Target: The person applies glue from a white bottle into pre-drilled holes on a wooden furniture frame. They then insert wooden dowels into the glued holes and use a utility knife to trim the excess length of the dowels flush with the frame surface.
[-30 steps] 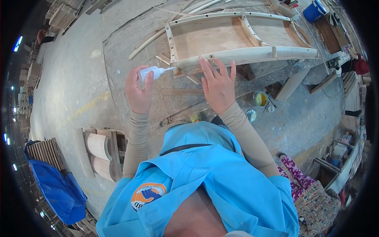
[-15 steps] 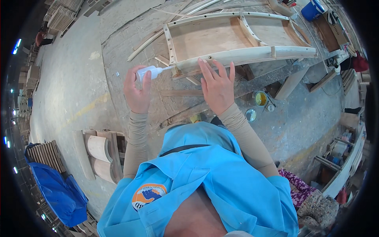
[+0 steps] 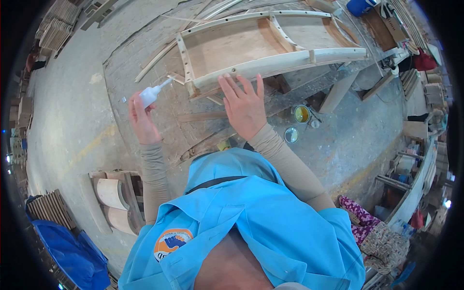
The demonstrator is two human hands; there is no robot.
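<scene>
My left hand [image 3: 143, 121] is closed round a small white squeeze bottle [image 3: 149, 96] with a long thin nozzle. The nozzle tilts up and to the right, apart from the wood. A long, pale wooden frame [image 3: 270, 63] with curved cross pieces and a panel inside lies ahead of me, dotted with holes along its rails. My right hand [image 3: 245, 107] rests its fingertips on the frame's near rail, fingers spread, holding nothing. The frame's near left corner [image 3: 193, 90] sits between my two hands.
Loose wooden strips [image 3: 157, 60] lie on the floor left of the frame. Right of my right hand stand an open can of yellow liquid [image 3: 302, 114] and a round lid [image 3: 291, 135]. Curved wooden pieces [image 3: 111, 193] are at lower left, near a blue tarp [image 3: 70, 251].
My left hand has drawn the bottle back from the frame's corner, and its nozzle now points more upward. My right hand stays on the near rail. The whole view has shifted slightly.
</scene>
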